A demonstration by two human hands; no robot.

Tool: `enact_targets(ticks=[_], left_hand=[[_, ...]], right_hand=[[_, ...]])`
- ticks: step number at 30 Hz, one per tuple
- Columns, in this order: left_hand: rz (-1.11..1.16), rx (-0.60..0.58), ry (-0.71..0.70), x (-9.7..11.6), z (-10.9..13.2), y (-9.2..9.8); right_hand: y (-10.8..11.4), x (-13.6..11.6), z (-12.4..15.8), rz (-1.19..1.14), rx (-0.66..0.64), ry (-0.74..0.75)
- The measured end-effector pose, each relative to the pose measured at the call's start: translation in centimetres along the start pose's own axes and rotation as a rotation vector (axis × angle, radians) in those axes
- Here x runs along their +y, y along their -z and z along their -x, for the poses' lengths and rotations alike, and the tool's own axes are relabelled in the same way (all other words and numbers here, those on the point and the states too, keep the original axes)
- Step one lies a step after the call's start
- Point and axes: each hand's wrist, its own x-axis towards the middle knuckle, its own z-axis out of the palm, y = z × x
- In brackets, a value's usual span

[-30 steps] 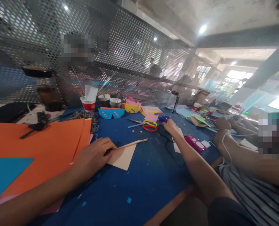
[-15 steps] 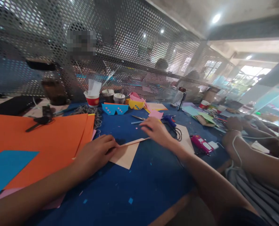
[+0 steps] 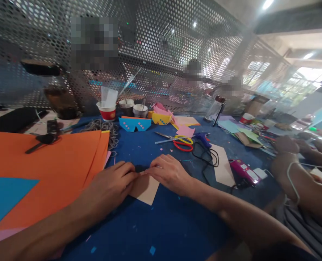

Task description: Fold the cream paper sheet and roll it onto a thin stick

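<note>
A small tan sheet of paper (image 3: 146,190) lies on the blue tabletop between my hands, its far edge folded up in a narrow strip. My left hand (image 3: 116,181) is closed on the left end of that fold, fingertips pressed together. At the other end, my right hand (image 3: 169,173) pinches the same fold with bent fingers, close to the left fingertips. Both hands hide much of the folded edge. Past my right hand lie scissors (image 3: 183,143) with red and yellow handles, and a blue glue gun (image 3: 203,139) with a black cord.
Orange sheets (image 3: 54,159) with a blue sheet (image 3: 11,197) cover the left side. Blue paper glasses (image 3: 135,124), yellow ones (image 3: 161,118) and a red-white cup (image 3: 106,111) stand toward the perforated metal screen (image 3: 150,47). A magenta device (image 3: 244,172) lies right, near another person's arm (image 3: 299,181).
My right hand has come down and left, from raised over the table onto the paper's folded edge. The scissors' handles, earlier hidden behind it, now show. The view has shifted slightly.
</note>
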Motion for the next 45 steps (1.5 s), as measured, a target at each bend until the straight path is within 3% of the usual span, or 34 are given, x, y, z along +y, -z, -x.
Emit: enact_targets(ticks=[8, 16, 22, 30, 35, 41, 45], left_hand=[[-0.223, 0.057, -0.168, 1.1, -0.8, 1.1], [-0.339, 0.105, -0.146, 2.2, 0.8, -1.2], [-0.397, 0.093, -0.143, 2.9, 1.2, -1.5], [-0.406, 0.02, -0.138, 2.4, 1.6, -1.3], [-0.386, -0.102, -0.075, 2.9, 1.6, -0.6], [-0.265, -0.042, -0.047, 1.9, 2.4, -1.0], [-0.209, -0.014, -0.03, 1.0, 3.6, -0.3]], right_hand=[[1.3, -1.1, -0.2, 0.134, -0.14, 0.106], [2.2, -3.0, -0.4, 0.234, -0.251, 0.112], [2.5, -4.4, -0.9, 0.298, -0.322, 0.149], [2.0, -2.2, -0.4, 0.077, -0.262, -0.022], [2.1, -2.3, -0.1, 0.098, -0.263, 0.015], [2.3, -1.8, 0.3, -0.014, -0.157, -0.043], [2.3, -1.4, 0.5, -0.022, -0.068, -0.101]])
